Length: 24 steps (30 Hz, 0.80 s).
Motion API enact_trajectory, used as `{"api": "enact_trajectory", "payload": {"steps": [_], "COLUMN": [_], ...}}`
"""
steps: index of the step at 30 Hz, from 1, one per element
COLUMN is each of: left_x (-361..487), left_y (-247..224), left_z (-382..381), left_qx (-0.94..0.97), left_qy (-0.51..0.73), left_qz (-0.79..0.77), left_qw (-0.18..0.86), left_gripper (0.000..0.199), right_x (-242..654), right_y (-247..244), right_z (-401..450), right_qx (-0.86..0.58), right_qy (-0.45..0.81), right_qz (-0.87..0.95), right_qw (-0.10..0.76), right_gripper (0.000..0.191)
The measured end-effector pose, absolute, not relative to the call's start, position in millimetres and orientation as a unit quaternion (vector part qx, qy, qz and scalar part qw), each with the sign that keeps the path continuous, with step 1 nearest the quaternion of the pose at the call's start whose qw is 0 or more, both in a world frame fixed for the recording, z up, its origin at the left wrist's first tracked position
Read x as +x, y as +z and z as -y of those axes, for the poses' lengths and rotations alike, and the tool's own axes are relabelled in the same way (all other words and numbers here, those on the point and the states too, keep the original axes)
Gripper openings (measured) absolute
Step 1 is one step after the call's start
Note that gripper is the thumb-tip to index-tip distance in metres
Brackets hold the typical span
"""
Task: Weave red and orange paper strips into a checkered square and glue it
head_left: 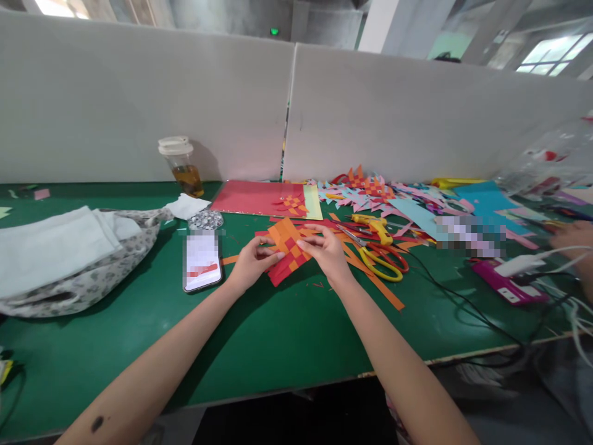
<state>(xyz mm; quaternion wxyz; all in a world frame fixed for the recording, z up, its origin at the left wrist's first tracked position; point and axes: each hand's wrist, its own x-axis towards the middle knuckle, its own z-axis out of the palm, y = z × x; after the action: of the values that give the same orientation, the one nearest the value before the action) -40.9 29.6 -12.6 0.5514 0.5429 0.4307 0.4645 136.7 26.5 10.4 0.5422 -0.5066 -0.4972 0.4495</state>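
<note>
Between my two hands is a piece of woven paper (290, 249), orange and red strips crossing in a checker pattern. It is held tilted just above the green table. My left hand (254, 261) pinches its left edge between thumb and fingers. On the opposite side my right hand (327, 252) grips the right edge, thumb on top. Scissors with yellow and red handles (382, 262) lie right of my right hand, beside loose orange paper strips (386, 292). A yellow hot-glue gun (374, 226) rests behind them.
A phone (202, 259) and a lidded cup (183, 167) stand left, near a patterned cloth bag (92, 272). Behind are a red sheet (248, 198) and heaped paper scraps (352, 198). At right lie a pink power strip (509, 287) with cables and another person's hand (574, 241).
</note>
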Motion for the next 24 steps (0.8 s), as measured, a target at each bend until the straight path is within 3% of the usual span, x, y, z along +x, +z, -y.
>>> {"api": "enact_trajectory", "payload": {"steps": [7, 15, 24], "left_x": [-37.2, -39.7, -38.4], "left_y": [-3.8, 5.6, -1.6], "left_z": [-23.0, -21.1, -22.3], "left_qx": [0.534, 0.428, 0.485], "left_qy": [0.47, 0.498, 0.447], "left_qz": [-0.393, -0.419, -0.419], "left_qw": [0.583, 0.627, 0.624], "left_gripper": [0.038, 0.058, 0.031], "right_x": [136.9, 136.0, 138.3], "right_y": [10.1, 11.4, 8.8], "right_z": [-25.4, -22.9, -24.8], "right_qx": [-0.472, -0.445, -0.477], "right_qy": [0.44, 0.472, 0.469], "right_qz": [0.563, 0.562, 0.591], "right_qw": [0.517, 0.513, 0.45], "right_gripper": [0.039, 0.037, 0.022]}}
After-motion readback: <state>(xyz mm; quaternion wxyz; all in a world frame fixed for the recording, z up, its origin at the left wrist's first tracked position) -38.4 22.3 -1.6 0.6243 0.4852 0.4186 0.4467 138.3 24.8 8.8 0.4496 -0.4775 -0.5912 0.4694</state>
